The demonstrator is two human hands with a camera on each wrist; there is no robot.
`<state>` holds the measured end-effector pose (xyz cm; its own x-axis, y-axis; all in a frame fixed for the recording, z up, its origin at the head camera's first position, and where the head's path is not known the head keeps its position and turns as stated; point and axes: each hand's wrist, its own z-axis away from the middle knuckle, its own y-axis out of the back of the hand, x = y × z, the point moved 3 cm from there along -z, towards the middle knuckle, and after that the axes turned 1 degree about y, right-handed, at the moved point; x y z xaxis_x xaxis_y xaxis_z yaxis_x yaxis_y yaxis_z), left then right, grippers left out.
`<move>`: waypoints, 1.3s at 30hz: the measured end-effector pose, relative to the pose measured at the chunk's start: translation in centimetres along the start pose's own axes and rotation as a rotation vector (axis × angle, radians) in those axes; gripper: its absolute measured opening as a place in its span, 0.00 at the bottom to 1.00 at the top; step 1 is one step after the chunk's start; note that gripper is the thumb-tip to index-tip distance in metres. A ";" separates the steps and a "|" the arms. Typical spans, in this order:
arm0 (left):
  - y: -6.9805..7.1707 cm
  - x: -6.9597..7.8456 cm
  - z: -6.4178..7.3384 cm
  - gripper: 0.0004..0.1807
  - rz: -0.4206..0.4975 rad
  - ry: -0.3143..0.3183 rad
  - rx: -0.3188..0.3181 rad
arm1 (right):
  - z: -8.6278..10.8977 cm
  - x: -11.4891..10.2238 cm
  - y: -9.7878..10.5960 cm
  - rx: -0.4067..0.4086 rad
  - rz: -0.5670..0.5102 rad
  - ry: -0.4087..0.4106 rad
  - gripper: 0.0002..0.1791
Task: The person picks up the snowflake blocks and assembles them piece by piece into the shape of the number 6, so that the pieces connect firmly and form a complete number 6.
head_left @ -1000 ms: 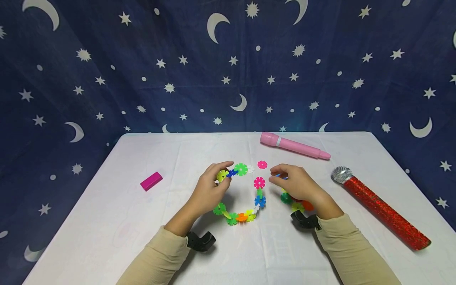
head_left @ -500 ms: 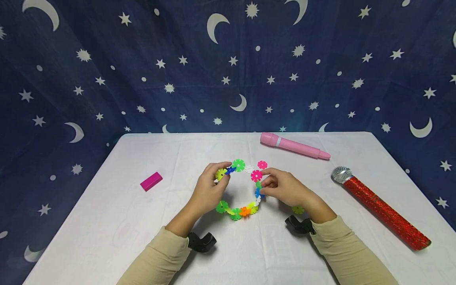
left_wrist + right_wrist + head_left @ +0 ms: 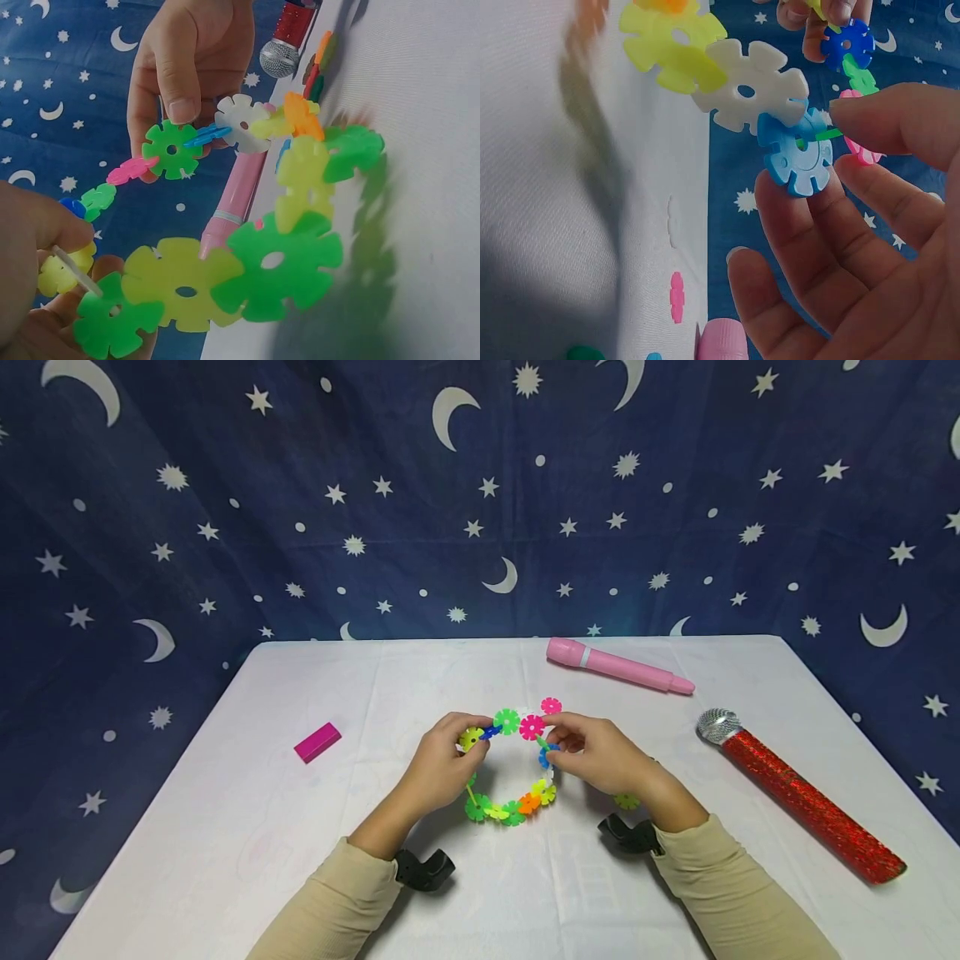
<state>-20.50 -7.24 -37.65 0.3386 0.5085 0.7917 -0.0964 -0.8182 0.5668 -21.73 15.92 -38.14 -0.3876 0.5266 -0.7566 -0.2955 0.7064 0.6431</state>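
A chain of colourful slotted snowflake discs (image 3: 529,802) hangs as a ring between both hands, above the white table. My left hand (image 3: 442,764) pinches it near a yellow disc (image 3: 471,739) and a dark blue disc (image 3: 491,732). Thumb and fingers of my right hand (image 3: 603,753) pinch a green disc (image 3: 172,150) between the pink disc (image 3: 532,727) and the light blue disc (image 3: 799,154). That pink disc meets another green disc (image 3: 506,721) at the ring's far side; whether their slots interlock I cannot tell.
A loose pink disc (image 3: 551,705) lies just behind the ring. Beside my right wrist are more discs (image 3: 626,801), mostly hidden. Further off lie a pink toy microphone (image 3: 618,668), a red glittery microphone (image 3: 810,802) and a magenta block (image 3: 317,742).
My right hand has come left from the loose discs and taken hold of the chain's right side. The pink end disc has moved left, up to the green disc.
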 end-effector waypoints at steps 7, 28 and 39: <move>0.0 -0.1 0.0 0.16 -0.004 -0.003 -0.017 | 0.0 0.0 0.0 0.001 0.014 0.012 0.25; -0.3 0.0 0.0 0.22 -0.030 -0.057 -0.042 | 0.1 -0.1 -0.2 -0.031 -0.021 0.073 0.24; -0.4 0.0 0.0 0.24 -0.044 -0.056 -0.057 | 0.3 -0.4 -0.1 -0.057 -0.020 0.038 0.25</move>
<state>-20.47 -6.95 -37.84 0.3956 0.5268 0.7523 -0.1325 -0.7778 0.6144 -21.30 15.72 -37.94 -0.4135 0.4933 -0.7653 -0.3529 0.6880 0.6341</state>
